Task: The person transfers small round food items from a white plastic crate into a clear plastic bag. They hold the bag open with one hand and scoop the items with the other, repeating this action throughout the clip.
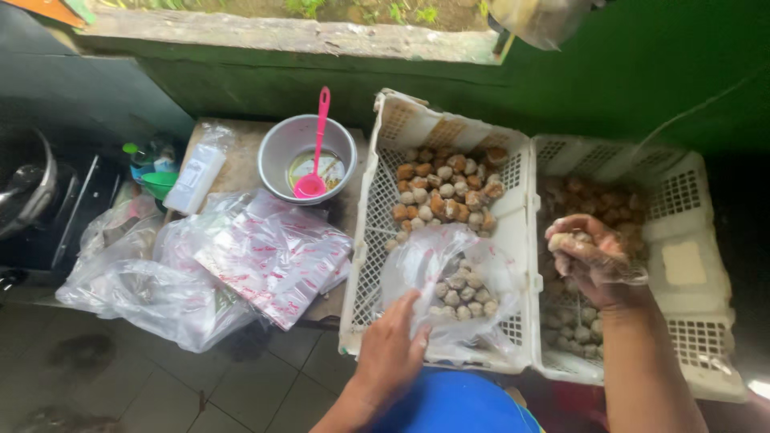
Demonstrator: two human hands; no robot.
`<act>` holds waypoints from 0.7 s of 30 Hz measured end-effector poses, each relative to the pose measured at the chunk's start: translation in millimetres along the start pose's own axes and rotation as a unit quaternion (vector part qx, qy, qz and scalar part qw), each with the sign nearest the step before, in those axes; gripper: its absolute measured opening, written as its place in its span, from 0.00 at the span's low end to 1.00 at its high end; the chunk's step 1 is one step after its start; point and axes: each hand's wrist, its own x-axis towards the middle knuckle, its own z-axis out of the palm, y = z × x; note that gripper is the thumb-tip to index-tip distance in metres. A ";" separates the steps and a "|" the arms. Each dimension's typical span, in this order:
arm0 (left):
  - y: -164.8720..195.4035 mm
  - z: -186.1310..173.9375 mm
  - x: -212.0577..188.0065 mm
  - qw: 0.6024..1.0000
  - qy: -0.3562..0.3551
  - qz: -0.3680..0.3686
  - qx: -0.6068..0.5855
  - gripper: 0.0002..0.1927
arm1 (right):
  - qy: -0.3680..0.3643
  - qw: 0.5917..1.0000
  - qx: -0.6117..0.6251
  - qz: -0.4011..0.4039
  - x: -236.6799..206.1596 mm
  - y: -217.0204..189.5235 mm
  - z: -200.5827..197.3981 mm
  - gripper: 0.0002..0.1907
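Head view shows our left hand (391, 346) resting open-fingered against the near side of a clear plastic bag (449, 281), which already carries a cluster of grey-brown food balls (464, 295) and sits in the left white crate (362, 240). Our right hand (592, 258) hovers over the right white crate (698, 240), curled around a few of the same balls (it looks to be wrapped in thin clear film, though we cannot be sure). Beyond the left hand, more balls, some browner, lie heaped at the far end of that crate. Further left of that hand, on the worktop (241, 164), sit a stack of flat printed bags (269, 256), a metal bowl (281, 152) with a pink ladle (314, 160) in it, and loose plastic beside it.

Our worry is the bag's mouth: the left hand only props it, fingers spread, not pinching the rim. If the film slumps while the right hand is above it, balls could roll off into the crate. A loose curl of the right hand could also shed a piece on the way across.
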 end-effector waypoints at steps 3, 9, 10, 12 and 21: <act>10.4 -4.3 3.0 0.999 0.039 0.009 0.004 0.34 | 0.178 0.951 -0.244 0.066 -21.7 13.0 -55.4 0.22; 19.1 1.2 12.9 0.997 0.075 -0.031 -0.006 0.35 | 0.171 0.710 -0.671 -0.129 -38.7 21.4 -36.0 0.47; 18.7 4.7 14.3 0.995 0.099 -0.011 -0.024 0.31 | 0.153 0.786 -0.585 -0.129 -37.6 22.6 -19.2 0.49; 18.1 13.9 20.6 0.987 0.147 0.038 -0.052 0.23 | 0.067 0.661 -0.732 -0.150 -25.7 33.9 18.4 0.53; 33.6 10.1 29.2 0.911 0.202 -0.056 -0.355 0.07 | -0.032 0.991 -0.072 0.106 37.8 33.3 43.2 0.10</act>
